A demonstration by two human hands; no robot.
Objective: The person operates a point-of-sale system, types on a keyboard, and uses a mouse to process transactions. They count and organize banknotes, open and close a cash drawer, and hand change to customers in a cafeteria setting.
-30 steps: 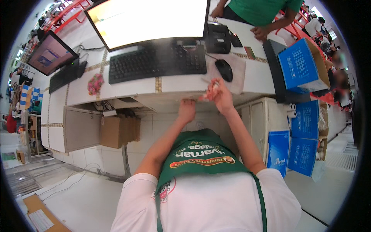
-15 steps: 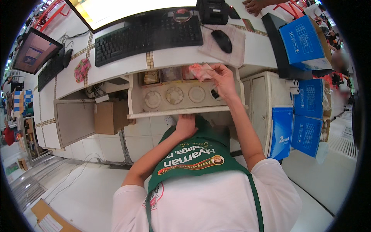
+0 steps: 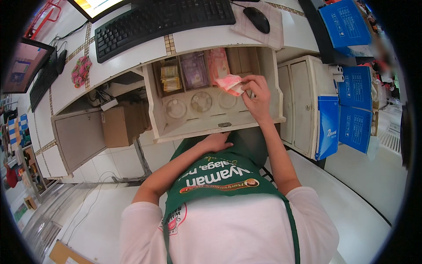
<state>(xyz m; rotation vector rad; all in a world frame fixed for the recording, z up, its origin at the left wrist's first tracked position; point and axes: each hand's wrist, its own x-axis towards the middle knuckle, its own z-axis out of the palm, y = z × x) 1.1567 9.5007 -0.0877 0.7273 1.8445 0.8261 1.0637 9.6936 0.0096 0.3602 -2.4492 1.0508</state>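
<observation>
My right hand (image 3: 257, 97) pinches a crumpled pinkish-red banknote (image 3: 230, 84) between thumb and fingers, above the pulled-out wooden drawer (image 3: 193, 126). At the drawer's back, compartments hold yellowish banknotes (image 3: 170, 78), purple banknotes (image 3: 194, 70) and a stack of pinkish-red banknotes (image 3: 218, 64). Nearer the front is a row of round wells, with coins (image 3: 201, 101) in at least one; my right hand hides the row's right end. Just below the drawer's front edge, my left hand (image 3: 215, 142) lies against the green apron (image 3: 211, 171) with its fingers loosely extended.
On the white tiled counter above are a black keyboard (image 3: 162, 27), a mouse (image 3: 256, 20) on a pad and a pink-green cloth (image 3: 81, 71). A cabinet (image 3: 299, 97) and blue boxes (image 3: 355, 86) stand to the right. An open cabinet door (image 3: 79, 143) and a cardboard box (image 3: 116, 127) are left.
The drawer's back compartments show more fully now. My right hand has brought the banknote lower, in front of the pinkish-red stack. My left hand has come off the drawer's front edge onto the apron.
</observation>
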